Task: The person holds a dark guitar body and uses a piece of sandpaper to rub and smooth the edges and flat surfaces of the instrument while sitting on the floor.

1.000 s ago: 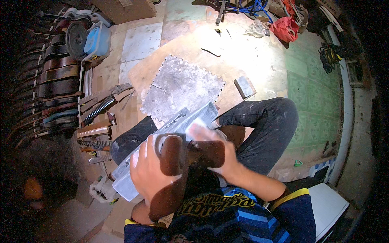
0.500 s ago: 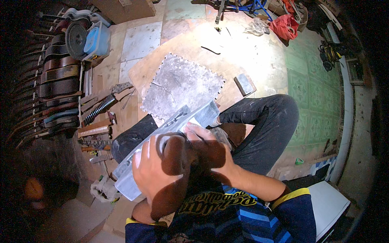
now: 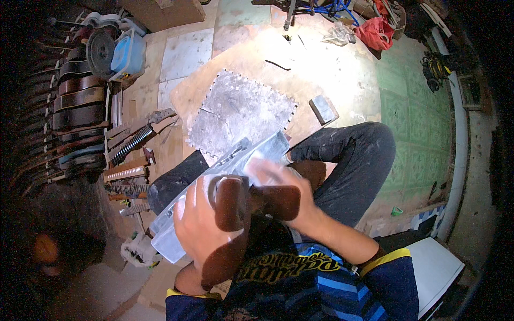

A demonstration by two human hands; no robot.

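Note:
A long, pale grey, dusty piece [image 3: 170, 243] with a raised edge and dark slots along its far side lies slantwise across my lap. What kind of thing it is, I cannot tell. My left hand [image 3: 206, 219] wraps round its near end, fingers over the top. Toward the far end, my right hand [image 3: 286, 184] presses on its upper face with fingers bent together. Motion smears those fingertips; something whitish shows by them, too blurred to name. Shadow covers part of both hands. Beyond the piece, a grey foam mat [image 3: 241, 107] with toothed edges lies on a board.
A grey-topped block [image 3: 323, 109] sits right of the mat. At left are a guitar neck [image 3: 140, 136], several hand tools, a row of guitar bodies [image 3: 80, 96] and a blue-lidded tub [image 3: 123, 53]. A red bag [image 3: 375, 35] lies far right, a white panel [image 3: 433, 270] near right.
My right hand has shifted slightly on the pale piece, its wrist lifting and its fingers blurring. The left hand and the piece stay almost where they were.

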